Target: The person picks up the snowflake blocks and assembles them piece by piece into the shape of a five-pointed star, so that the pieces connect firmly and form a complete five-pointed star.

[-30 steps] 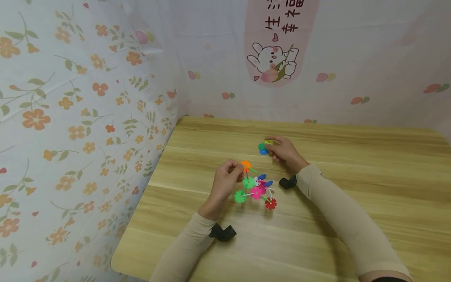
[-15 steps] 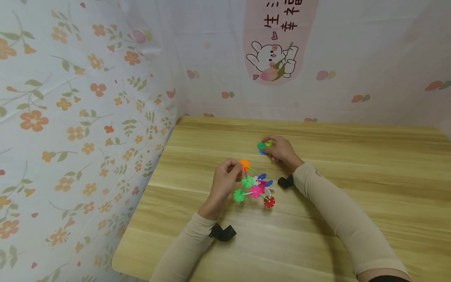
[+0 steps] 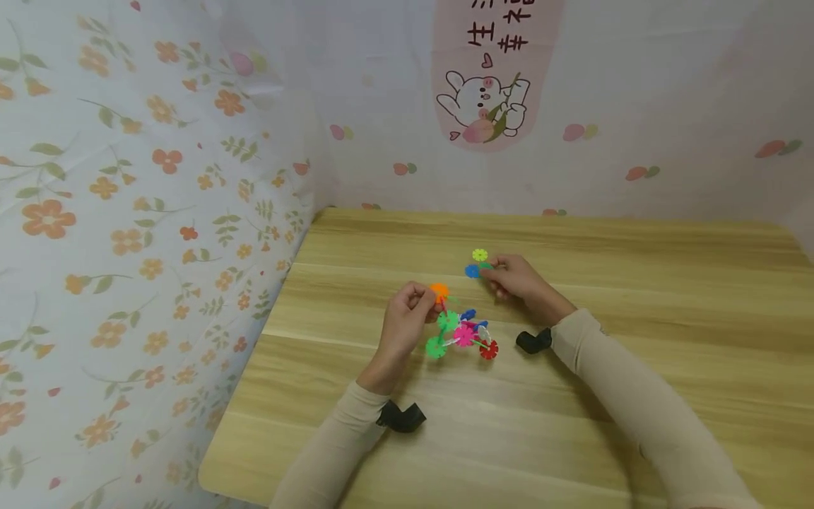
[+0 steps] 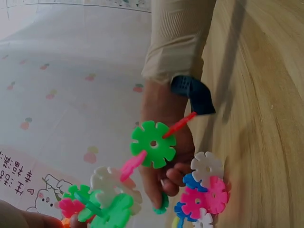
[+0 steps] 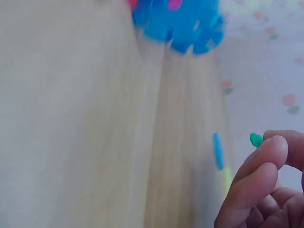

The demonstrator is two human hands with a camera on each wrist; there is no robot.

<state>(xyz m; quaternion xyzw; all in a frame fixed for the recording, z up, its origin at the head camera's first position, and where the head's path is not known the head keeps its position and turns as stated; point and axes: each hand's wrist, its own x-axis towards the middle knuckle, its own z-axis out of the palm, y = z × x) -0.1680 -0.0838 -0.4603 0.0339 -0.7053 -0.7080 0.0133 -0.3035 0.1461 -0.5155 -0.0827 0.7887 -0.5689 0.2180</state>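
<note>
My left hand (image 3: 405,314) pinches an orange snowflake disc (image 3: 439,291) at the top of a joined cluster of plastic snowflake discs. Below it in the head view show a green disc (image 3: 448,320), a pink disc (image 3: 464,335) and a red disc (image 3: 489,349). My right hand (image 3: 520,279) pinches a loose green disc (image 3: 486,267) between thumb and fingers; only its edge (image 5: 255,139) shows in the right wrist view. Close to that hand, a blue disc (image 3: 472,271) and a yellow disc (image 3: 480,254) lie on the table.
The wooden table (image 3: 610,353) runs up to a printed cloth (image 3: 381,106) at the back and a flowered cloth (image 3: 127,247) at the left. A black mount sits at each wrist, such as the left mount (image 3: 402,417).
My right hand has picked up the green disc and drawn it back from the blue and yellow ones. The cluster in my left hand has tilted a little.
</note>
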